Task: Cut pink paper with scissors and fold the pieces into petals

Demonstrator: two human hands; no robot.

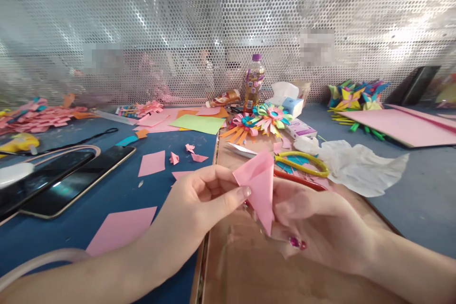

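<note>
A folded piece of pink paper [257,185], roughly a triangle pointing down, is held up between my two hands. My left hand [208,199] pinches its left side, the thumb lying across the front. On the right edge, the thumb and fingers of my right hand [317,221] close on the same paper; some fingertips are hidden behind it. Just beyond the hands lie scissors with yellow and red handles [302,164], their blades partly covered by the paper. Pink paper squares [152,163] and small pink scraps [174,158] rest on the blue surface to the left.
Paper flowers [272,118] stand near a drink bottle [253,85] and a tissue pack [299,128]. Crumpled white tissue [361,164] lies at right. Two phones [81,180] are at left. Behind are coloured sheets [197,123] and a perforated metal wall [178,19].
</note>
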